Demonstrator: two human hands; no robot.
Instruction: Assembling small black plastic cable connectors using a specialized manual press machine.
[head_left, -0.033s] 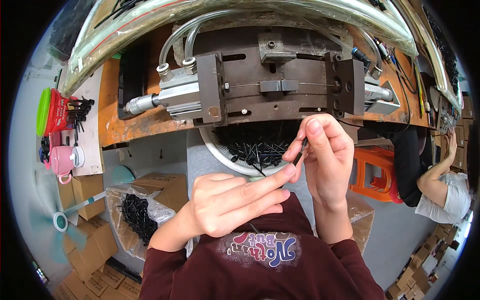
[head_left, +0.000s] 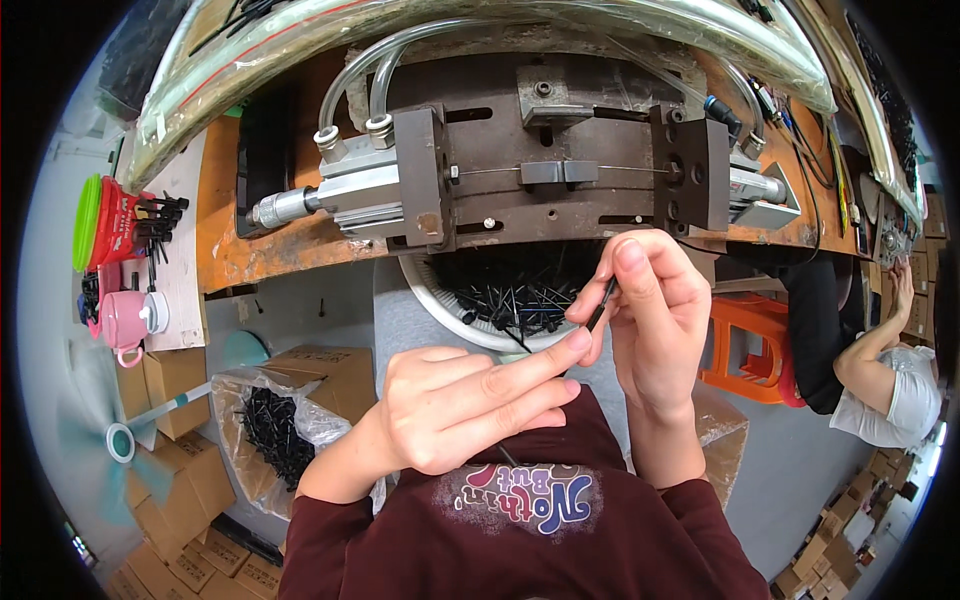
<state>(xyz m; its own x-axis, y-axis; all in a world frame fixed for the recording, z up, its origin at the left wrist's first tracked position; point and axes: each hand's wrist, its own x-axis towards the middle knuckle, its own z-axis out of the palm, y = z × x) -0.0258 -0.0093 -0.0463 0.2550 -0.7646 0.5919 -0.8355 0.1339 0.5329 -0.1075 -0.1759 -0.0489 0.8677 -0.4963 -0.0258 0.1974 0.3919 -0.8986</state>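
Observation:
My right hand (head_left: 655,320) pinches a thin black rod with a thicker sleeve-like end (head_left: 598,314) between thumb and fingers. The rod slants down toward the left, its lower end beside my left fingertips. My left hand (head_left: 465,400) lies across, back up, its fingers stretched to the right; its thumb is hidden. Below those fingers pokes out a thin black stick (head_left: 510,456), which appears to be held behind them. Both hands are in front of a white round basket (head_left: 425,295) full of loose black rods (head_left: 515,300).
Beyond the basket, a dark metal fixture (head_left: 600,215) with clamp cylinders (head_left: 362,195) and clear air hoses (head_left: 350,75) sits on a wooden bench (head_left: 235,265). To the left are a pink cup (head_left: 125,318), a fan (head_left: 122,442) and a bag of black parts (head_left: 275,435). An orange stool (head_left: 745,345) and another person (head_left: 885,390) are at right.
Almost nothing differs; my right hand has shifted very slightly to the right, with the rod still pinched.

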